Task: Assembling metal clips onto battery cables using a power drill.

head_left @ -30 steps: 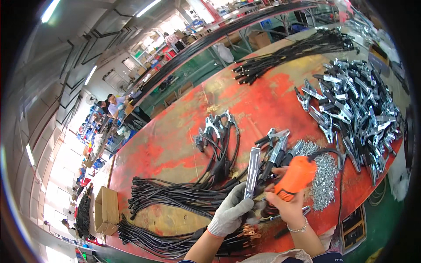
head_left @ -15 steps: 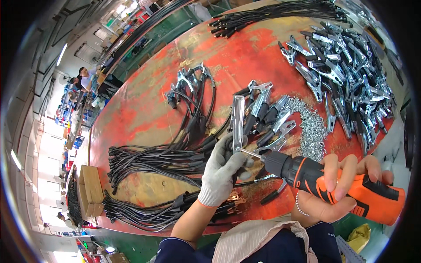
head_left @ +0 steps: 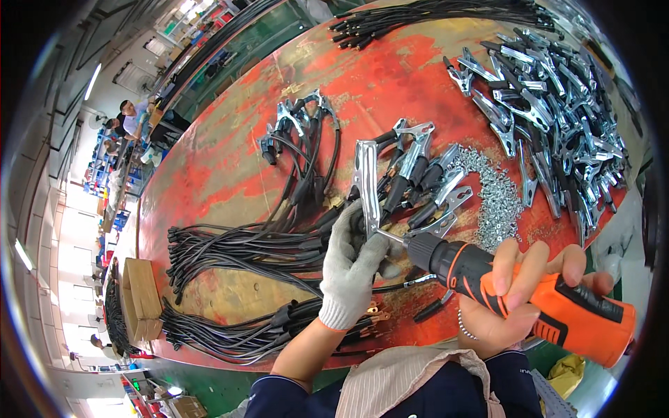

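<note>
In a pale knitted glove, my left hand (head_left: 353,268) is closed around a silver metal clamp (head_left: 366,181), holding it upright over the table. Bare fingers of my right hand (head_left: 519,285) wrap an orange and black cordless screwdriver (head_left: 557,313), which lies slanted with its tip to the left. Its thin bit (head_left: 391,237) meets the clamp's lower end beside my gloved thumb; the screw there is too small to make out. Behind the glove, black cables (head_left: 244,251) fan out to the left. Several clamps on cables (head_left: 418,167) lie just beyond the held one.
Small metal nuts or screws (head_left: 498,209) form a heap right of the hands. A large pile of clamps (head_left: 550,118) covers the far right of the red, worn table (head_left: 230,160). More black cables (head_left: 432,21) lie at the far edge. A cardboard box (head_left: 141,299) stands at left.
The screwdriver and my right hand have shifted slightly left. The held clamp has tilted a little, its top leaning further left. The bit stays at the clamp.
</note>
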Tool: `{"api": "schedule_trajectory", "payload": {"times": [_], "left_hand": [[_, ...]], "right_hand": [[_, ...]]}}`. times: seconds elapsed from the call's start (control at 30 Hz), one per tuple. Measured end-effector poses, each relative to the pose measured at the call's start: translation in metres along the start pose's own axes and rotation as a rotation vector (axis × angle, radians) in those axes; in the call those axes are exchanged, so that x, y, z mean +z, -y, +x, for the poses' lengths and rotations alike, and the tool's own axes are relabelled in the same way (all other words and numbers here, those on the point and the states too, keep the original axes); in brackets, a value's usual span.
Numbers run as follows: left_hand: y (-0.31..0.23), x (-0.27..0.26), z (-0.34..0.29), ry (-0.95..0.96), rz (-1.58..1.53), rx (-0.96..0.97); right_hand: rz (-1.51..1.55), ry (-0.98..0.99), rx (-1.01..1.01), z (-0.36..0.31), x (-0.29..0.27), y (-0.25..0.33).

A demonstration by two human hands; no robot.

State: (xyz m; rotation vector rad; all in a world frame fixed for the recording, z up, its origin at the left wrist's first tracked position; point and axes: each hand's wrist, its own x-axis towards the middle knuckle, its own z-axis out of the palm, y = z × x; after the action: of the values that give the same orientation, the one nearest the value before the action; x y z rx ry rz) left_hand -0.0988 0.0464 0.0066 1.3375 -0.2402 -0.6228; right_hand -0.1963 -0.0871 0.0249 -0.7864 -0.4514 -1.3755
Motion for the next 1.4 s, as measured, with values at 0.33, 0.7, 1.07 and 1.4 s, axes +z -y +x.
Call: {"api": "schedule_trajectory", "payload": {"times": [0.33,0.7,1.07,1.4], "left_hand": [[0.013,0.003,0.003,-0.082,0.031,0.005],[0.003,-0.028,0.001,-0.091,0.872,0.392],[-0.034,-0.016,-0.003,0.104,1.531,0.971],[-0.096,-0.029,0.088,-0.541,1.683,1.049]], "right_hand": [[-0.038,0.068,0.000,-0.009,0.001,-0.004],[0.074,0.064,0.032,-0.004,-0.005,0.008],[-0.060,-0.358,1.105,-0.063,-0.009,-0.044],[-0.033,-0.589,0.908,-0.031,-0.059,-0.041]]}}
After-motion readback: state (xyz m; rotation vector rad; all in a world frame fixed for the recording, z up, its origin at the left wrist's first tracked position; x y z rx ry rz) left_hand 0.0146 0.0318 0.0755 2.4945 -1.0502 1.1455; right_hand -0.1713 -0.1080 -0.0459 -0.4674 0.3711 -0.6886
